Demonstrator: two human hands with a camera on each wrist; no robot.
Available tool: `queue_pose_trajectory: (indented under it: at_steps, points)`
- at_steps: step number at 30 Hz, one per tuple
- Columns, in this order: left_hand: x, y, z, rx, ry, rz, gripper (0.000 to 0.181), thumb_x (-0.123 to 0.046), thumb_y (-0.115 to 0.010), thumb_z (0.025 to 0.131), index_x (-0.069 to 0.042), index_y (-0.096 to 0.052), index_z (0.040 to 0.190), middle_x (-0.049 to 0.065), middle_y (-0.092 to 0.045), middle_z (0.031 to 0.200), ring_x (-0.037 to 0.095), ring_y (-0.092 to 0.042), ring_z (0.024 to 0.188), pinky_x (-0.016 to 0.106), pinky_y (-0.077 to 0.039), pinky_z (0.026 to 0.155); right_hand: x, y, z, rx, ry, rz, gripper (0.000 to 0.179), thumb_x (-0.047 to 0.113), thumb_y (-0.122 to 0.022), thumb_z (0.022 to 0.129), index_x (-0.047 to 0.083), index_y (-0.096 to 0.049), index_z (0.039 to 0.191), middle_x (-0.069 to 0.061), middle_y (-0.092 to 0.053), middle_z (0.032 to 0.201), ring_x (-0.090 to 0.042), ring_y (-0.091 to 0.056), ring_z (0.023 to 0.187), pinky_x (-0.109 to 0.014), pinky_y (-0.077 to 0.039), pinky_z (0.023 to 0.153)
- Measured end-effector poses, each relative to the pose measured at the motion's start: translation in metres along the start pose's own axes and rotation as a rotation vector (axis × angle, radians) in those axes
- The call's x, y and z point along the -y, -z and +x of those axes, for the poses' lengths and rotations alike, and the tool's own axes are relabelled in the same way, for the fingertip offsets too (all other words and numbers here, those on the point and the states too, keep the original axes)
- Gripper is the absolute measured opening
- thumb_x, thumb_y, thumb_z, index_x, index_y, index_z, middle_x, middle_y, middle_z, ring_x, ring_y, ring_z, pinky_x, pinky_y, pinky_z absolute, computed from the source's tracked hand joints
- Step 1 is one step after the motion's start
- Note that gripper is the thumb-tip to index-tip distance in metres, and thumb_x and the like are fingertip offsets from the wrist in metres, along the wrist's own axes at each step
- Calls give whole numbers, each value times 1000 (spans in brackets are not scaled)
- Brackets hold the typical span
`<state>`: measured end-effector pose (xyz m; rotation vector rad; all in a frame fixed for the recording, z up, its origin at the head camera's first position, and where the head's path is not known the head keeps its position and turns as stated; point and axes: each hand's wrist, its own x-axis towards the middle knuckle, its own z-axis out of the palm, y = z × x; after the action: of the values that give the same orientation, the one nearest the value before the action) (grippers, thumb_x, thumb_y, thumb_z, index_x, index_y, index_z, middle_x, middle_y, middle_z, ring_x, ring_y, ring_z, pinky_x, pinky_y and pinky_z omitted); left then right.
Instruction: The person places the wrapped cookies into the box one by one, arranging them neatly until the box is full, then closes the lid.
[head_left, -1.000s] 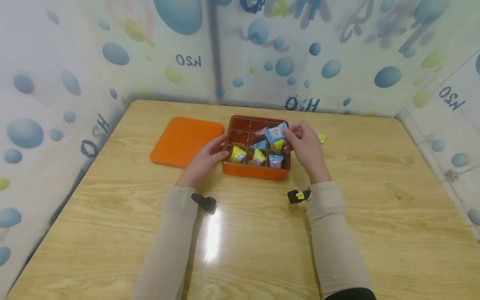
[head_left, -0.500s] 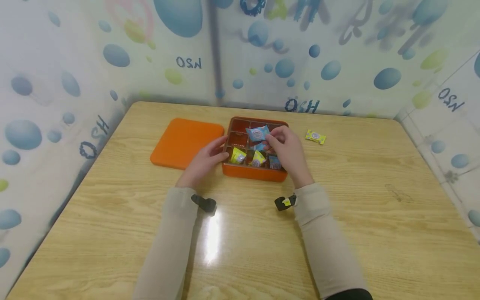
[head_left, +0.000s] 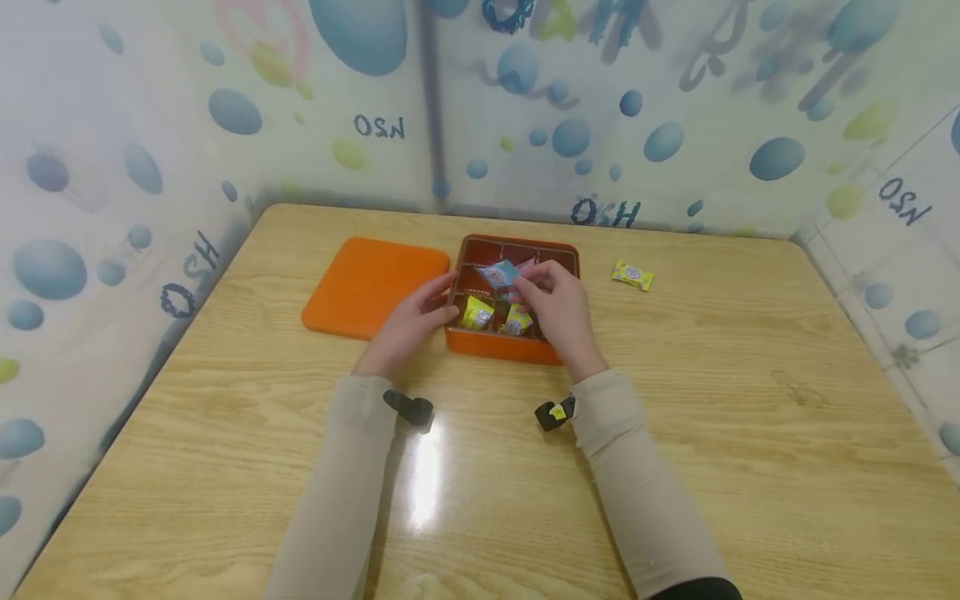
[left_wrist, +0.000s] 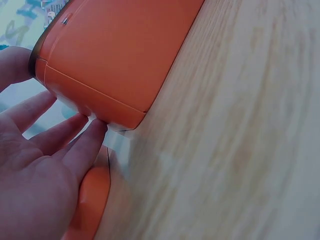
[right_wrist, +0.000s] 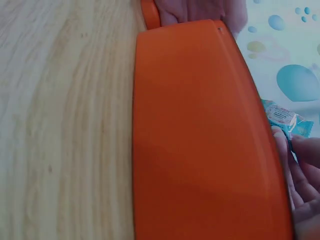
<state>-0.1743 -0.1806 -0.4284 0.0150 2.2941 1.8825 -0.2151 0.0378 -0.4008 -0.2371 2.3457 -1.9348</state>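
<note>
An orange box (head_left: 491,342) with a brown divided insert stands on the table. Between thumb and fingers my right hand (head_left: 564,312) pinches a blue wrapped candy (head_left: 497,273) over the left middle compartments; the right wrist view shows this candy (right_wrist: 282,116) just above the rim. My left hand (head_left: 405,327) touches the box's left side with nearly straight fingers (left_wrist: 92,132), its thumb near the rim. Two yellow wrapped candies (head_left: 477,313) lie in the front compartments. A pink wrapped candy (head_left: 527,264) shows behind my right fingers. My right hand hides the front right compartment.
The flat orange lid (head_left: 371,287) lies on the table (head_left: 480,517) left of the box, close to my left hand. Another yellow wrapped candy (head_left: 632,275) lies on the table to the right. A patterned wall (head_left: 517,108) rises behind the table's far edge.
My right hand has carried the blue candy leftward, from the box's right side to its left middle compartments. The left hand and the box have stayed in place.
</note>
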Motion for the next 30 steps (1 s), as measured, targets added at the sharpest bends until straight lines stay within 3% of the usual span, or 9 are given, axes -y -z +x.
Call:
queue_pose_trajectory:
  at_steps: [7,14,22,30]
  points:
    - [-18,0,-7,21,17,10,53,-21,-55,89,-26,-35,138,3,-37,138,17,-35,124,41,-22,103,-4,-1,3,-3,5,28,26,28,-62,83,9,-56,99,-9,-64,90,-22,-63,76,-31,-53,64]
    - [1,2,3,-5,-8,32,51,-28,-57,87,-36,-38,133,-6,-41,134,10,-39,120,38,-24,102,-5,0,3,1,20,-116,27,38,-61,82,16,-58,98,-4,-65,88,-16,-61,73,-29,-51,63]
    - [2,2,4,-7,-16,36,51,-29,-58,87,-35,-38,134,-7,-40,134,12,-38,121,39,-25,102,-7,-2,2,24,31,-248,26,40,-59,83,17,-56,96,3,-64,85,-13,-61,70,-28,-51,59]
    - [3,0,2,1,-26,21,52,-29,-58,87,-33,-38,135,-7,-40,135,13,-38,122,39,-26,102,-7,-3,0,4,73,-362,22,39,-59,84,19,-58,94,3,-63,98,-14,-59,60,-27,-50,54]
